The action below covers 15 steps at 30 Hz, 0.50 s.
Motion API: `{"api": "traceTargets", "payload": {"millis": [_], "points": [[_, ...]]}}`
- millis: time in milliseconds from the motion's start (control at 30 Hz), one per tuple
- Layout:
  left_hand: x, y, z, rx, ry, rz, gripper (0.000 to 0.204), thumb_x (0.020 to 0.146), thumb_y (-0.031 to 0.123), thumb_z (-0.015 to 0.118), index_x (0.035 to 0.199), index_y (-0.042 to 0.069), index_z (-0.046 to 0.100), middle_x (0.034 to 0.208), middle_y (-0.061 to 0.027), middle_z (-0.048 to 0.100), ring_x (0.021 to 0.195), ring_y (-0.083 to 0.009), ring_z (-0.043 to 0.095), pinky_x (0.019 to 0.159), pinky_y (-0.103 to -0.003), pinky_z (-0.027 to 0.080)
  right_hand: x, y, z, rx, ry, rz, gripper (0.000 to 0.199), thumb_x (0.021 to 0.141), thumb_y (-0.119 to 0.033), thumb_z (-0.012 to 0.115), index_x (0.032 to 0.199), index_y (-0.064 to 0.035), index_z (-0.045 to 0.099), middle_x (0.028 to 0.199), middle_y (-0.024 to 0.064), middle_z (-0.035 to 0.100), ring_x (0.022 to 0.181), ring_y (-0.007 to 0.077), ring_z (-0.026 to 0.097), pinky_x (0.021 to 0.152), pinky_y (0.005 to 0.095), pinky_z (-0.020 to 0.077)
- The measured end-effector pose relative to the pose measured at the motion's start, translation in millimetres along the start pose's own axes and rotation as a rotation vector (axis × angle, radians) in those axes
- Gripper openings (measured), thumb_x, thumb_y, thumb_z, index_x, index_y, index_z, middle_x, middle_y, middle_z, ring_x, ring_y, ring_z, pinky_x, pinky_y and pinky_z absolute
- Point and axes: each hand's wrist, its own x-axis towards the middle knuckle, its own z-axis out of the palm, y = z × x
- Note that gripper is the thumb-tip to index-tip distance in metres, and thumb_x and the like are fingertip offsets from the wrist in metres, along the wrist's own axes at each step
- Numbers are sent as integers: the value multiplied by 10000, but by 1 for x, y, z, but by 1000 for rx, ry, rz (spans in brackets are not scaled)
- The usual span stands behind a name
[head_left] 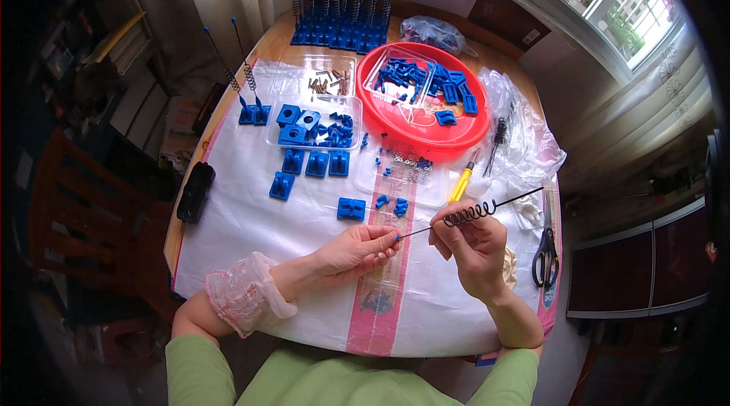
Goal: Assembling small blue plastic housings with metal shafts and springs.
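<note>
A thin black rod with a coiled spring section [473, 214] slants up to the right over the near side of the table. My right hand [477, 250] is closed on it beside the coil, thumb and fingers pinching. At the rod's lower left end sits a small blue cap [398, 238], pinched between the fingertips of my left hand [346, 255]. A blue block [350, 209] and small blue plastic pieces [401, 208] lie just beyond my left hand. Farther off are several blue bases [317, 163]. A clear plastic cuff [247, 293] wraps my left forearm.
A red basin [426, 132] holds blue parts. Clear trays [283, 149] hold blue pieces and brass-coloured pins [329, 83]. A yellow-handled screwdriver [461, 184] and black scissors [544, 258] lie right; a black case [196, 191] lies left. Upright coiled rods [334, 7] stand at the back.
</note>
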Motion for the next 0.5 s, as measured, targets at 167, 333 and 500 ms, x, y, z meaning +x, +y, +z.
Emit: {"api": "traceTargets", "payload": {"millis": [167, 333, 500], "points": [[0, 0, 0, 14, -11, 8, 172, 1021, 192, 572, 1112, 57, 629, 965, 4, 629, 826, -49, 569, 750, -173, 500, 0, 1, -1, 11, -1, -1, 104, 987, -65, 613, 1024, 31, 630, 801, 60, 649, 622, 60, 535, 534, 211, 415], [-1, 2, 1, 36, -6, 2, 175, 1022, 196, 572, 1112, 58, 629, 967, 6, 628, 826, -47, 564, 755, -175, 496, 1, 2, 0, -4, -4, 7, 113, 986, -73, 617, 1026, 32, 633, 800, 61, 649, 620, 60, 534, 534, 211, 415], [0, 0, -2, 14, -29, -2, 185, 1019, 201, 577, 1120, 54, 628, 960, 6, 628, 819, -46, 565, 752, -175, 497, 1, 2, 0, -10, 3, -5, 113, 984, -72, 620, 1023, 33, 633, 801, 61, 651, 619, 61, 536, 536, 211, 418]]}}
